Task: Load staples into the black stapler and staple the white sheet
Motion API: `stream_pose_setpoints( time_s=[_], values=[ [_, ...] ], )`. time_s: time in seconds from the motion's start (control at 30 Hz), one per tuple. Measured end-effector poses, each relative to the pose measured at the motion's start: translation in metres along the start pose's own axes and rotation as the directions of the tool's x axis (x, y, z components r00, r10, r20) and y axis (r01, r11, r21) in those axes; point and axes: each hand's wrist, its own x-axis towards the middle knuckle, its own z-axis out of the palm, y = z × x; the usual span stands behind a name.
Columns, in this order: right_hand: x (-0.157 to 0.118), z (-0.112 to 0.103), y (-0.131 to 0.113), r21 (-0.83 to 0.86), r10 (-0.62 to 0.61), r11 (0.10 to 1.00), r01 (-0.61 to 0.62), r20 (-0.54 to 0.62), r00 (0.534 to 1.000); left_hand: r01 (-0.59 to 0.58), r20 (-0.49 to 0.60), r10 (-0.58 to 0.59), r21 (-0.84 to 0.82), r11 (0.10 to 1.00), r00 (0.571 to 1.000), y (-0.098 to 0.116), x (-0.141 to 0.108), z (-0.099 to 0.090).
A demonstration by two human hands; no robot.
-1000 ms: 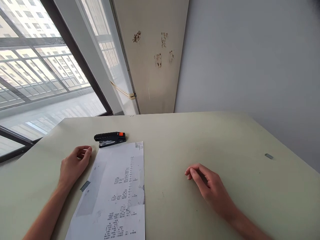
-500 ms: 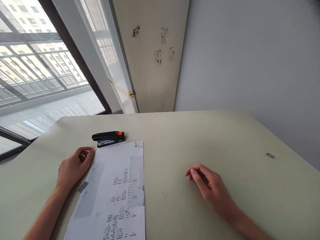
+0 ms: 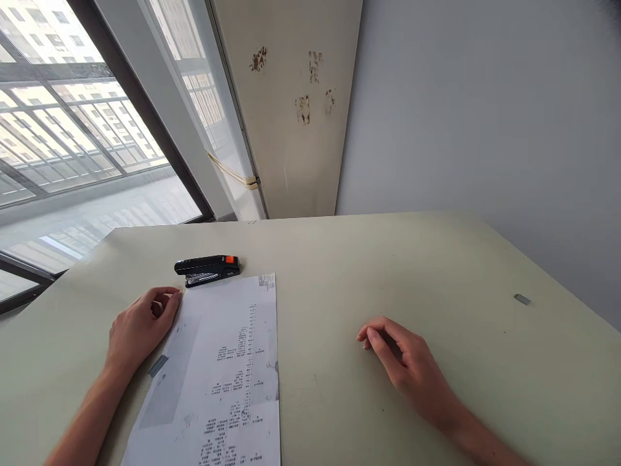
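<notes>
On the pale green surface (image 3: 339, 252), the left hand (image 3: 136, 333) rests with loosely bent fingers just beside the upper left corner of a printed paper (image 3: 208, 349), and a grey strip (image 3: 158, 366) is at the paper's left edge. A black stapler (image 3: 207, 270) with an orange mark lies at the far edge of this paper, while the right hand (image 3: 407, 366), also loosely bent, rests well apart from it, and a small grey piece (image 3: 522, 299) lies farther to the right. Behind are a window (image 3: 87, 136), a stained beige panel (image 3: 295, 162) and a grey wall (image 3: 475, 116).
</notes>
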Motion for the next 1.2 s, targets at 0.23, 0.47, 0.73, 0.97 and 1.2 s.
stream_pose_setpoints(
  time_s=[0.23,0.47,0.73,0.97,1.2],
  values=[
    [0.0008,0.0008,0.0005,0.011,0.0,1.0,0.0,-0.001,1.0,0.011,0.009,-0.01,-0.014,1.0,1.0,0.0004,0.0001,-0.0003],
    [0.0004,0.0009,-0.0034,0.028,-0.007,1.0,0.007,0.005,1.0,0.011,0.012,-0.011,-0.012,1.0,1.0,0.0005,0.0,-0.0026],
    [0.0015,0.0005,-0.0039,0.011,-0.034,0.999,0.034,0.003,0.999,0.005,-0.011,-0.005,-0.006,1.0,1.0,-0.0001,0.0012,-0.0014],
    [0.0018,0.0013,-0.0023,0.038,-0.025,0.999,0.025,0.015,1.0,-0.003,-0.003,0.003,-0.007,1.0,1.0,-0.0042,0.0022,0.0003],
    [0.0006,0.0009,-0.0012,0.023,-0.017,1.0,0.016,0.042,0.999,0.003,-0.003,-0.003,0.0,1.0,1.0,-0.0027,-0.0001,-0.0009]
  ],
)
